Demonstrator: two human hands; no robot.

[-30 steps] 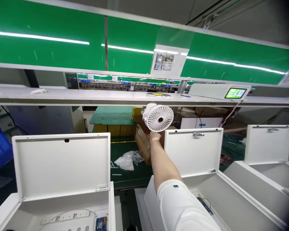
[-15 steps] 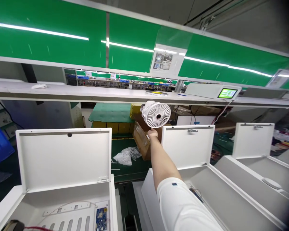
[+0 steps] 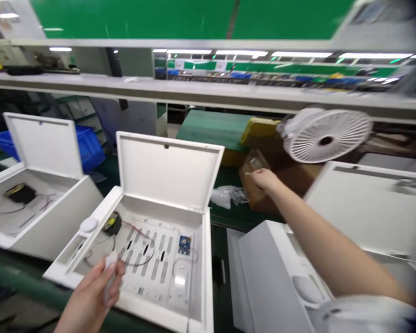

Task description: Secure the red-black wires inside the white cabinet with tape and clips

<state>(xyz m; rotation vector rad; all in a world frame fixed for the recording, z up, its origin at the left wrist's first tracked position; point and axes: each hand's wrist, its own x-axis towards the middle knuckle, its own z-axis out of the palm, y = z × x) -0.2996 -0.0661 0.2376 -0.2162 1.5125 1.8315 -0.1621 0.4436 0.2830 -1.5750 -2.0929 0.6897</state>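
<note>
My left hand (image 3: 97,286) is closed around a small whitish piece (image 3: 111,260), blurred, over the front edge of a white metal enclosure (image 3: 208,259) with its lid (image 3: 168,171) raised. Inside that enclosure are a slotted white plate (image 3: 149,280), a blue circuit board (image 3: 185,245), thin wires and a black part with yellow on it (image 3: 112,224). My right hand (image 3: 265,179) reaches out in front of a cardboard box (image 3: 254,194), its fingers pinched together. Whatever lies between those fingertips is too small and blurred to name.
A white fan (image 3: 327,136) hangs below the shelf (image 3: 194,90), above my right forearm. Other open white enclosures stand left (image 3: 55,222) and right (image 3: 263,277). Behind are a blue bin (image 3: 90,147), clear plastic bags (image 3: 225,196) and a green-covered stack (image 3: 213,127).
The view has swung left and down. My right hand has dropped away from the fan to beside the cardboard box. My left hand has come into view with a whitish piece in it.
</note>
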